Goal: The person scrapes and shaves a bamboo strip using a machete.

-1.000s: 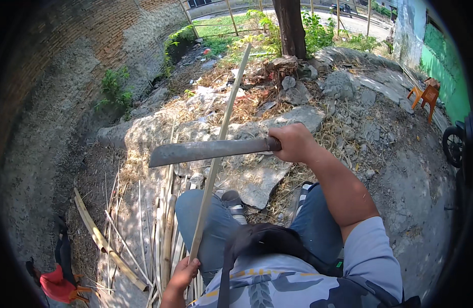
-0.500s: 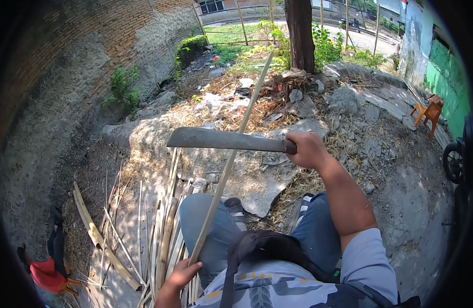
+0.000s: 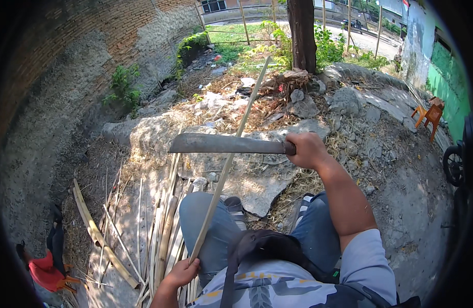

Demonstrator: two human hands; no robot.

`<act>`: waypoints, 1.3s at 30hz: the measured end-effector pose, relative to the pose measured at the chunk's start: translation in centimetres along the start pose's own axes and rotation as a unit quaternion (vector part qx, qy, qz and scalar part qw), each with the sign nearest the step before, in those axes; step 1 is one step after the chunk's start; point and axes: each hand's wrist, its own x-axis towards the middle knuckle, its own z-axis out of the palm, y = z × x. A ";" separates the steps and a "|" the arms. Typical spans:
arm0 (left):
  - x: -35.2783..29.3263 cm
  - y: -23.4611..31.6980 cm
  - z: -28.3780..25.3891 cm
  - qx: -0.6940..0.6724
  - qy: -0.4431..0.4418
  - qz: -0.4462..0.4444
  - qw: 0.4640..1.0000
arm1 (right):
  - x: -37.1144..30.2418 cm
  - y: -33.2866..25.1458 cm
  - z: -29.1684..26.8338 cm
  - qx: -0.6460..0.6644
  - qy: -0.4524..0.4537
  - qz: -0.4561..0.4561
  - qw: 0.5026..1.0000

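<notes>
My right hand (image 3: 308, 149) is closed round the dark handle of a machete (image 3: 221, 144). Its broad grey blade points left, level across my front, and crosses over a long bamboo strip (image 3: 216, 192); whether the two touch I cannot tell. Down at my left thigh, my left hand (image 3: 182, 272) grips the strip's lower end. From there the strip slants up past my left knee and away toward the tree. Beside my left leg lies a pile of bamboo strips (image 3: 164, 233), pointing away from me.
Split bamboo (image 3: 103, 238) lies on the ground further left. A person in a red top (image 3: 44, 274) sits at the far left. A broken concrete slab (image 3: 259, 192) is before my feet. Ahead stands a tree trunk (image 3: 302, 41); an orange chair (image 3: 431, 118) is at the right.
The far end of the bamboo strip has dipped slightly toward me. The machete blade has shifted a little down and right. Both hands keep their grip.
</notes>
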 end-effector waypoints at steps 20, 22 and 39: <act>0.8 -2.8 0.9 0.021 0.064 0.052 0.996 | -0.3 -3.4 2.0 -0.014 -0.116 -0.055 0.992; 1.0 -2.9 0.8 0.030 0.065 0.043 0.996 | -0.1 -4.3 2.1 -0.026 -0.138 -0.100 0.985; 0.6 -2.2 1.3 0.049 0.101 0.088 0.990 | -0.5 -6.8 3.1 -0.035 -0.246 -0.114 0.962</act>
